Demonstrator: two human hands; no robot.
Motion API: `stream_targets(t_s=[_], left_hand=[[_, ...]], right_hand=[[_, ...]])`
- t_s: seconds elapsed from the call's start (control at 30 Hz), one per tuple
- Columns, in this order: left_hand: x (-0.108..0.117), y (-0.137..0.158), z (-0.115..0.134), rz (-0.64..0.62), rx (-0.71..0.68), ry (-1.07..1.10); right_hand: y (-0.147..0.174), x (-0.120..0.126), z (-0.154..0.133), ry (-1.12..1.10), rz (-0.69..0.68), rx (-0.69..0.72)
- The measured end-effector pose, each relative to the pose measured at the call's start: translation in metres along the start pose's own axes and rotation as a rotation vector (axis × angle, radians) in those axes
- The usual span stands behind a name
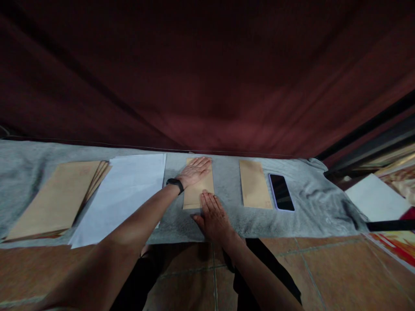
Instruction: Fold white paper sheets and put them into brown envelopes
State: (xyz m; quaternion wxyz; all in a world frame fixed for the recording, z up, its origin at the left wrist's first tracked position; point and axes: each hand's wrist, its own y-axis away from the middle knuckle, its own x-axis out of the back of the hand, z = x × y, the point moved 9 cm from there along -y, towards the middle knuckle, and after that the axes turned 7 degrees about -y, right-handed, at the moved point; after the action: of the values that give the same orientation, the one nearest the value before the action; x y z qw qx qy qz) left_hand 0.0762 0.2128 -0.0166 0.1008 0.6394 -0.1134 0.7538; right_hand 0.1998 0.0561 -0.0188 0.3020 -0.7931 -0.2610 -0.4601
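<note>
A brown paper envelope [192,194] lies upright in front of me on the grey cloth, partly covered by both hands. My left hand [195,170], with a black band at the wrist, rests flat across its upper part, fingers stretched toward the right. Lower down, my right hand [214,216] lies with fingers extended on the envelope's lower right edge, its thumb pointing left over the cloth. Neither hand grips anything. To the right lies a second brown envelope [255,183] with small red print.
A phone [282,192] in a pale purple case lies right of the second envelope. White paper sheets [129,185] and a stack of larger brown envelopes [58,194] are at left. The grey cloth [227,224] ends at a dark red curtain [207,86] behind.
</note>
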Motion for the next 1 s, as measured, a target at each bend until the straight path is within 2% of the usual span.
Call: stream_targets(t_s=[0.07,0.17,0.3,0.43,0.57,0.77,1.0], left_hand=[[-0.004,-0.002,0.002,-0.022,-0.065,-0.004],[-0.010,0.011,0.009,-0.048,-0.113,0.001],[-0.014,0.036,0.023,-0.101,-0.150,0.024],[-0.014,0.065,0.038,-0.146,-0.188,0.056],[-0.017,0.096,0.050,-0.190,-0.185,0.076],[-0.013,0.141,0.077,-0.082,-0.174,0.009],[-0.005,0.175,0.101,0.140,-0.053,-0.082]], right_hand=[[0.003,0.001,0.000,0.024,0.064,-0.039],[0.007,0.002,0.002,0.055,0.134,-0.111],[0.004,-0.001,0.004,0.059,0.095,-0.184],[-0.002,0.000,0.015,0.068,0.065,-0.296],[-0.006,0.002,0.027,0.073,0.065,-0.346],[-0.005,0.005,0.032,0.064,0.104,-0.302],[-0.009,0.015,0.037,0.013,0.140,-0.265]])
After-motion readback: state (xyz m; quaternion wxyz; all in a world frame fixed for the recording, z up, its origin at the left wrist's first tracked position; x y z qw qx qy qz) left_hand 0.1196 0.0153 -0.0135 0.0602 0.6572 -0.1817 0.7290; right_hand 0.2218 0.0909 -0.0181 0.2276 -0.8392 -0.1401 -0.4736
